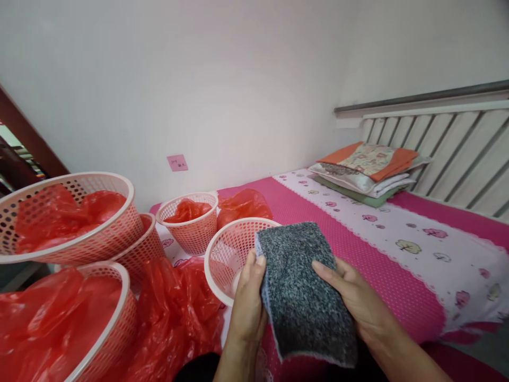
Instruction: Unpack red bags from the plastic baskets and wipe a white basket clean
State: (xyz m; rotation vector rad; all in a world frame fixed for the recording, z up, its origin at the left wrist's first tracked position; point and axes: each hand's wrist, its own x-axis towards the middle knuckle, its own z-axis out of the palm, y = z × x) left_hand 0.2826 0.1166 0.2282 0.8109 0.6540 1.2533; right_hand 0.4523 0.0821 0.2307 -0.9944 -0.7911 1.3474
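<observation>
A dark grey speckled cloth point(304, 286), folded into a rough rectangle with a paler edge on its left, is held up in front of me. My left hand point(251, 297) grips its left edge, thumb on the near face. On the right side, my right hand point(345, 284) pinches the cloth with its thumb on top and fingers behind. Just behind the left hand stands a pink mesh basket point(226, 254), partly covered by the cloth and hand; the part of its inside that shows looks bare.
Several pink baskets with red plastic bags crowd the left, including a large one point(115, 228) on top. A red bag point(175, 313) lies in front of them. Folded textiles point(369, 164) are stacked on the pink patterned bed sheet point(397, 233) by the headboard point(445, 154). A wall stands behind.
</observation>
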